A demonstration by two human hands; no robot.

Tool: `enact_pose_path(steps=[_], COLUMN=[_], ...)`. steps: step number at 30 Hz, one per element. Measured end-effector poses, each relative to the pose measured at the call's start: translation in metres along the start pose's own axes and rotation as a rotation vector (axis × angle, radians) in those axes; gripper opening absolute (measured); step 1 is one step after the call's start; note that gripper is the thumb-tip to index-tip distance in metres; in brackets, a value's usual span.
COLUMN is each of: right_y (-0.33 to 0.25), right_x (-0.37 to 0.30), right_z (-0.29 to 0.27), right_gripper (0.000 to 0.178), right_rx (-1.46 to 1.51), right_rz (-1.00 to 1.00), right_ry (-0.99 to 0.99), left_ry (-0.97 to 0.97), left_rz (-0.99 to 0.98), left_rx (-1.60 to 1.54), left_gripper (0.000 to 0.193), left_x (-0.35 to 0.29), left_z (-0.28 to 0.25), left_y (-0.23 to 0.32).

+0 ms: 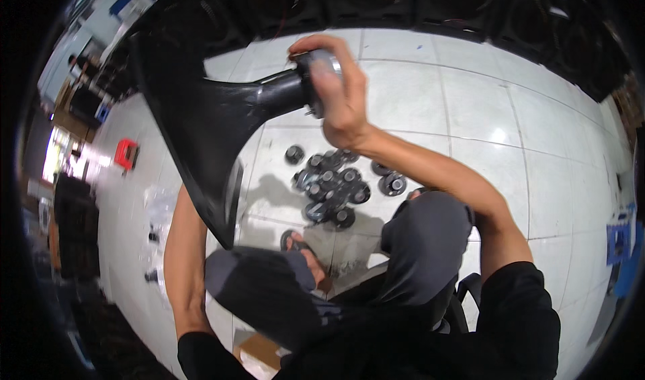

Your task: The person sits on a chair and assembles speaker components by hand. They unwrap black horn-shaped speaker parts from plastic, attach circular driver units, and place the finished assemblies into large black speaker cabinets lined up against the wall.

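Observation:
A large black speaker horn is held up in front of me, its wide flared mouth to the left and its narrow neck to the right. My right hand wraps round a dark round speaker driver at the end of that neck, fingers over the top and thumb on the near side. The driver touches the neck; whether it is fastened cannot be seen. My left forearm rises behind the horn's lower part, which hides the left hand and its fingers. Below, on the floor, lies a cluster of similar round black drivers.
Large black speaker cabinets stand in a row along the far side. A red stool is on the tiled floor to the left, with clear plastic wrapping nearer me. An open cardboard box sits below my legs. Something blue stands far right.

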State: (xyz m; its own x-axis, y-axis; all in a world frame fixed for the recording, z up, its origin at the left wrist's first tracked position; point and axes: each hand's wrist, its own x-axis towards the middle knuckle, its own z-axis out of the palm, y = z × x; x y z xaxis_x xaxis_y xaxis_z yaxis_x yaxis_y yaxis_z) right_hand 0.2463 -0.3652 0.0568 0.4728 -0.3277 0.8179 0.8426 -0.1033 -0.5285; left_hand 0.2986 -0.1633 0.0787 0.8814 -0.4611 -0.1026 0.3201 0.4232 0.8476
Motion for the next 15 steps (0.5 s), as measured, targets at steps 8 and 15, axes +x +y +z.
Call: enact_pose_path(steps=[8, 15], right_y=[0.012, 0.0], right_x=[0.016, -0.002], right_z=[-0.06, -0.062], right_gripper=[0.091, 0.039], right_rx=[-0.326, -0.056], right_rz=[0.822, 1.134], right_ry=[-0.083, -0.317], left_ry=[0.47, 0.696], left_rz=[0.072, 0.036], left_rx=[0.377, 1.061], left_gripper=[0.061, 0.07], left_x=[0.052, 0.067], left_z=[0.006, -0.024], left_y=[-0.025, -0.074])
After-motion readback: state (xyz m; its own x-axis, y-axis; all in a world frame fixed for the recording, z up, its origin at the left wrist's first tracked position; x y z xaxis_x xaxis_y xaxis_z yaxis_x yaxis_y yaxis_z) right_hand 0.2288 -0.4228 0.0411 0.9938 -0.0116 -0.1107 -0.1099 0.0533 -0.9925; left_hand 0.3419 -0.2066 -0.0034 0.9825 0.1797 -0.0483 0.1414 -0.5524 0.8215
